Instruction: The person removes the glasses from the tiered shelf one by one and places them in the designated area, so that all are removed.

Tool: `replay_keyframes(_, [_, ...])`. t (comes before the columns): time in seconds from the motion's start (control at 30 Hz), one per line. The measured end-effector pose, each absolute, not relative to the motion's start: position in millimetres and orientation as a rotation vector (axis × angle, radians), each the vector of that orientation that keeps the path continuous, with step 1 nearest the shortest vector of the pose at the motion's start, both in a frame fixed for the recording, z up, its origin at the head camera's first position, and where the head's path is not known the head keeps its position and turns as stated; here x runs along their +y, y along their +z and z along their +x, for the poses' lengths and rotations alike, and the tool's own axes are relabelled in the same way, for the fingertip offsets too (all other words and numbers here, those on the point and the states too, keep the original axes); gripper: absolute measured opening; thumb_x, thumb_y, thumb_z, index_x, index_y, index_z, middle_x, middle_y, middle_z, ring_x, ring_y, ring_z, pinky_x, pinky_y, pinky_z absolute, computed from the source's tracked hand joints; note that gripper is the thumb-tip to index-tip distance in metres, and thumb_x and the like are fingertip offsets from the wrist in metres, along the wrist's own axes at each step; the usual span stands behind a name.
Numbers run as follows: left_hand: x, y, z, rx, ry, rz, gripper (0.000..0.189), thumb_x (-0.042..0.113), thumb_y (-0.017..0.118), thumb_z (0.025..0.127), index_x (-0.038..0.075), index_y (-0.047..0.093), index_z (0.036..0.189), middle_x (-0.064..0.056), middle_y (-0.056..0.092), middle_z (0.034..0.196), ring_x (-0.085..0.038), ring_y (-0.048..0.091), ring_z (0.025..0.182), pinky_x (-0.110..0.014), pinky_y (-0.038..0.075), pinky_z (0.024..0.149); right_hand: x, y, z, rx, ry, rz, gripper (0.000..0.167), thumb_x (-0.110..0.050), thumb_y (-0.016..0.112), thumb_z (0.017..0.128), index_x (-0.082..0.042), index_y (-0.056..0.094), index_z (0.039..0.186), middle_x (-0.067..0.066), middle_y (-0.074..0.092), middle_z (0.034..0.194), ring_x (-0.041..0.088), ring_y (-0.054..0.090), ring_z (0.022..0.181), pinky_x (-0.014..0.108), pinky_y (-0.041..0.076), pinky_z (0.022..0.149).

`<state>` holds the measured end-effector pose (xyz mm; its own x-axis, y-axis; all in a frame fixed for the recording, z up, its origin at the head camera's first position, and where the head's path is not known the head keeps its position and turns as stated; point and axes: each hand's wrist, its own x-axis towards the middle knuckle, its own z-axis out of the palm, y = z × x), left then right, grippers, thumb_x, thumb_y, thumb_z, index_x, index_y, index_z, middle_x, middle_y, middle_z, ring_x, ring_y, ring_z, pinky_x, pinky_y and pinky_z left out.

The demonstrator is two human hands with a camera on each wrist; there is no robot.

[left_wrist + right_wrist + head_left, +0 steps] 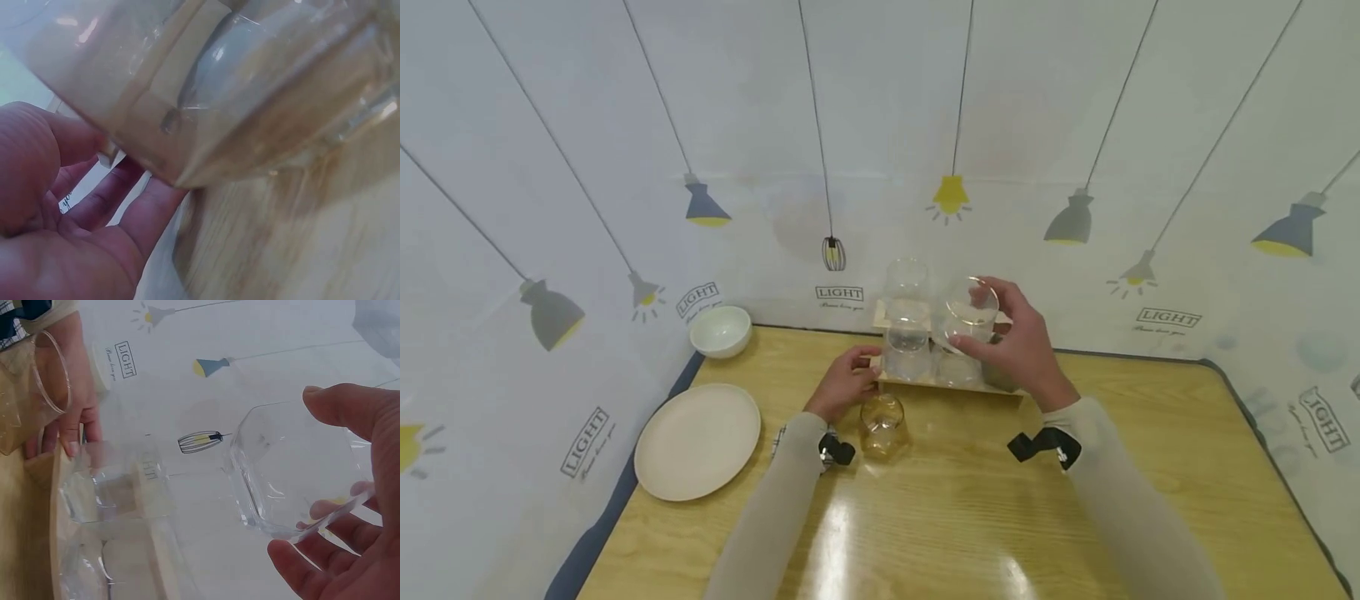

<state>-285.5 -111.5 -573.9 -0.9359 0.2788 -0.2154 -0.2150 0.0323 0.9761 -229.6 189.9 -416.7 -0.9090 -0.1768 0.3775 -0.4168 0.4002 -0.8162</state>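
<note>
My right hand holds a clear glass cup between thumb and fingers, raised over the right part of a small two-tier wooden rack. With thumb and fingers, my left hand grips the rack's left end. Clear cups stand on the rack: one on the upper tier at left, and one on the lower tier in front of it. Beside that is another lower cup. An amber glass stands on the table before the rack, close to my left wrist; it fills much of the left wrist view.
To the left on the wooden table lie a flat cream plate and, behind it, a pale bowl. A wall printed with lamps rises right behind the rack.
</note>
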Motion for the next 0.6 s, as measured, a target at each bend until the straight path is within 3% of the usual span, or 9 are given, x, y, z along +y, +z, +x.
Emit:
replay_keyframes(0.1, [-111.6,-574.5,-283.8,1.963,1.973,0.069,0.042,0.006,0.062,0.105,0.013,0.056,0.147,-0.022,0.056,0.137,-0.032,0.069,0.115,-0.040,0.065,0.097,190.3,-427.4,-215.5,-2.425,1.523,0.593,0.087,-0.017,0.093,0.082,-0.021,0.047,0.156,0.006,0.062,0.142,0.030,0.070,0.113,0.021,0.062,0.084])
replay_keyframes(0.17, [-111.4,-574.2,-282.2,1.952,1.973,0.072,0.042,0.006,0.062,0.106,0.013,0.056,0.146,-0.022,0.056,0.136,-0.032,0.067,0.116,-0.040,0.065,0.098,190.8,-436.2,-206.7,-2.435,1.501,0.625,0.087,-0.018,0.095,0.080,-0.019,0.049,0.154,0.009,0.064,0.139,0.032,0.071,0.110,0.018,0.061,0.085])
replay_keyframes(0.43, [-113.4,-576.2,-286.0,1.933,1.985,0.073,0.041,0.006,0.065,0.104,0.014,0.058,0.144,-0.022,0.055,0.134,-0.033,0.067,0.116,-0.040,0.065,0.097,188.8,-468.4,-176.9,-2.559,1.470,0.739,0.084,-0.026,0.094,0.082,-0.017,0.050,0.153,0.012,0.062,0.141,0.032,0.072,0.115,0.040,0.067,0.087])
replay_keyframes(0.6, [-114.8,-575.9,-289.4,1.927,1.970,0.075,0.041,0.006,0.065,0.104,0.015,0.058,0.144,-0.021,0.054,0.135,-0.032,0.067,0.116,-0.040,0.065,0.096,185.2,-492.8,-166.1,-2.605,1.434,0.746,0.083,-0.028,0.094,0.081,-0.015,0.051,0.151,0.009,0.063,0.139,0.031,0.067,0.118,0.043,0.066,0.093])
